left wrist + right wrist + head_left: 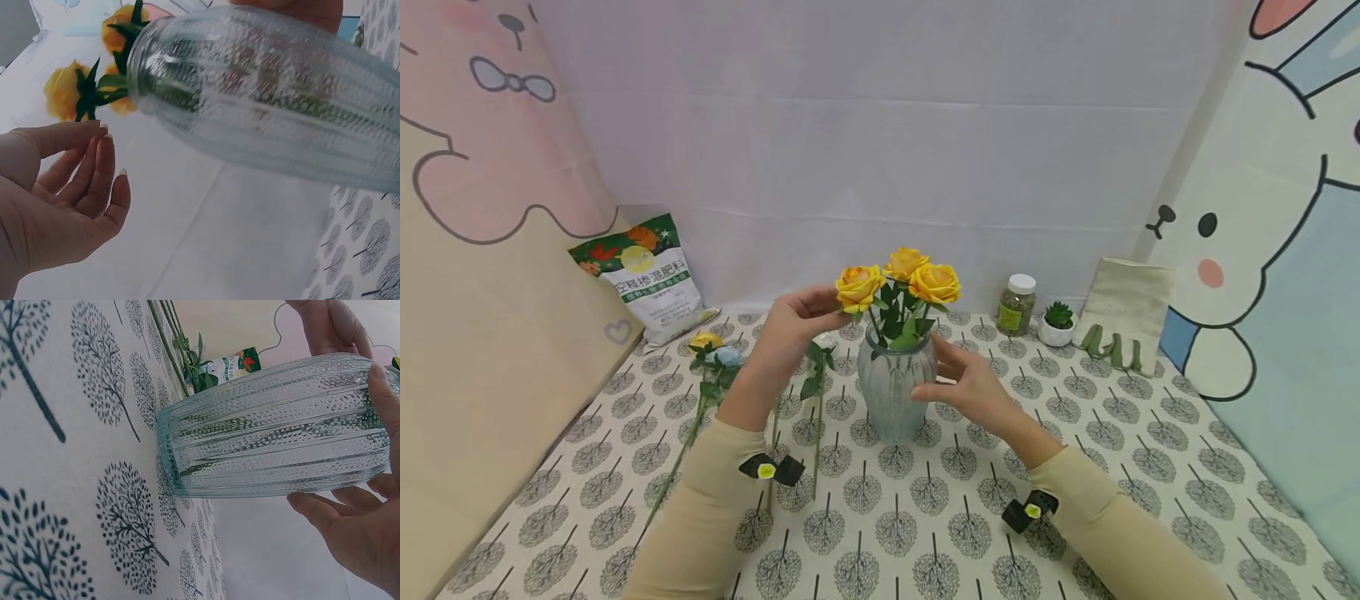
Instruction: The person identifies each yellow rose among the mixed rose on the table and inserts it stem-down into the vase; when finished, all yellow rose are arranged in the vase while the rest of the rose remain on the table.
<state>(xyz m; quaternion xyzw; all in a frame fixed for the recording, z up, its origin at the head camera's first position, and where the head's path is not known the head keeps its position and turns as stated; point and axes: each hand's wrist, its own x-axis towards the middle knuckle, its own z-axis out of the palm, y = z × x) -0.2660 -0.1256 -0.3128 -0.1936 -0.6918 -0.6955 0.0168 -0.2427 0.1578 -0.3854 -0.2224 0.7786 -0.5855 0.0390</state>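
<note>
A ribbed, pale blue glass vase [895, 392] stands upright on the patterned tablecloth. Three yellow roses [935, 284] rise from its mouth, and their green stems show through the glass in the right wrist view. My right hand [973, 392] holds the vase's right side, thumb [382, 387] across the front and fingers behind. My left hand [793, 329] is raised at the leftmost rose [858, 288], its fingers loosely bent. In the left wrist view, the left thumb tip is close below that bloom; whether it touches is unclear.
Left of the vase lie a white flower [824, 342], a blue flower [725, 357] and a yellow flower [706, 340], long-stemmed. A fertilizer bag [662, 287] leans at back left. At back right stand a lidded jar [1017, 307], a potted succulent [1057, 325] and a cloth glove [1123, 308].
</note>
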